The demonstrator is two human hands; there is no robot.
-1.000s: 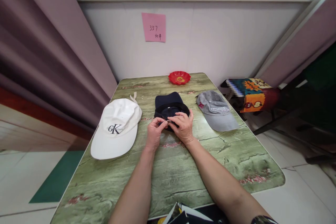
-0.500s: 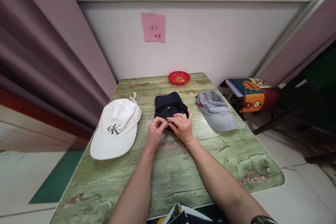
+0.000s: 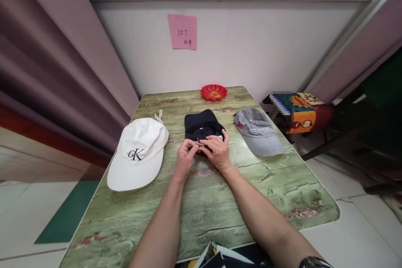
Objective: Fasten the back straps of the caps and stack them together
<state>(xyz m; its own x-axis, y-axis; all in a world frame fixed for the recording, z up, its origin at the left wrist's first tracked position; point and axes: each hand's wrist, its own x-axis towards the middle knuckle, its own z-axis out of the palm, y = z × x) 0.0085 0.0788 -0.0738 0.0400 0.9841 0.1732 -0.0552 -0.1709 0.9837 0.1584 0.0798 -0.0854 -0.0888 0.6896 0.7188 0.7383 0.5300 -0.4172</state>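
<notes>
Navy cap, gripped in both hands

Left hand: thumb and fingers were pinched on the near edge of the navy cap, beside a small shiny fastener. Right hand: curled fingers gripped the same edge from the right. The navy cap lay opening upward, brim to the far side, between a white cap with black lettering, left, and a grey cap, right. A red scalloped dish stood near the far edge of the green wood-patterned table. A pink note hung on the wall beyond.

A mauve curtain hangs beside a pale wall.
</notes>
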